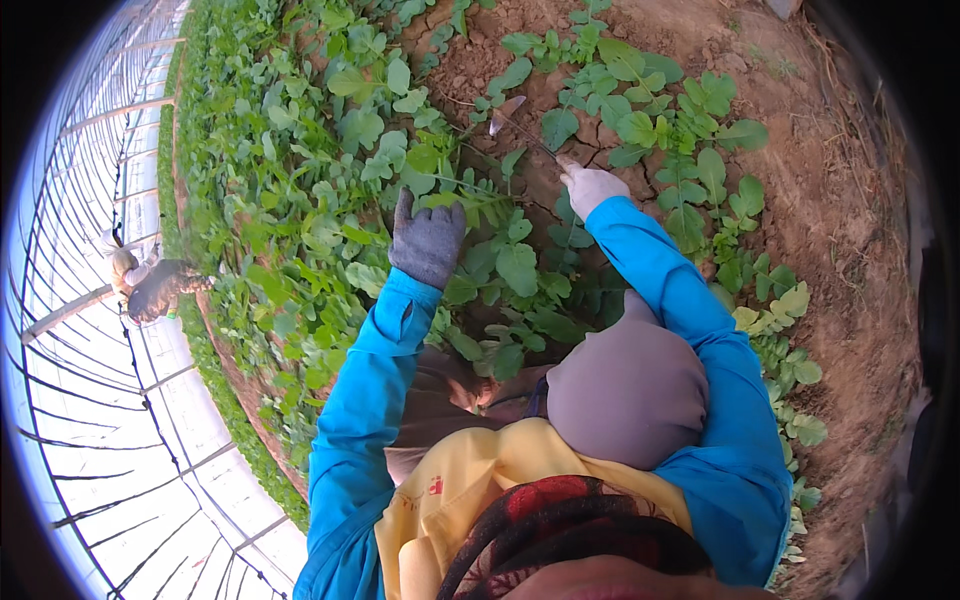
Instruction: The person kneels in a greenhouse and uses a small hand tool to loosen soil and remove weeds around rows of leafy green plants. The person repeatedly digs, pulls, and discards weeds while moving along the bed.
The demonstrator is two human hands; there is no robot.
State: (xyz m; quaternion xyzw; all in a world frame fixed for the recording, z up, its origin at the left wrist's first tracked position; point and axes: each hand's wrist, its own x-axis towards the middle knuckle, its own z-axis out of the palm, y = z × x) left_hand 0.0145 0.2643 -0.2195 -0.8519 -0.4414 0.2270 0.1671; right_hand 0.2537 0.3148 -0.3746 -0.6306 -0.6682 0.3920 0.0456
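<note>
My left hand, in a grey knit glove, hovers over or touches the leafy plants in front of me. One finger points away while the others bend down, and their tips are hard to make out. My right hand, in a pale glove, grips a thin-shafted hand hoe. The hoe's metal blade lies at or just above the brown soil, between the dense greens and a looser row of lobed-leaf plants. Whether the blade touches the ground cannot be seen.
Dense green crop fills the left side. Cracked bare soil runs along the right. Another person is at the far left, by the greenhouse's ribbed plastic wall. My knee rises close beneath my right arm.
</note>
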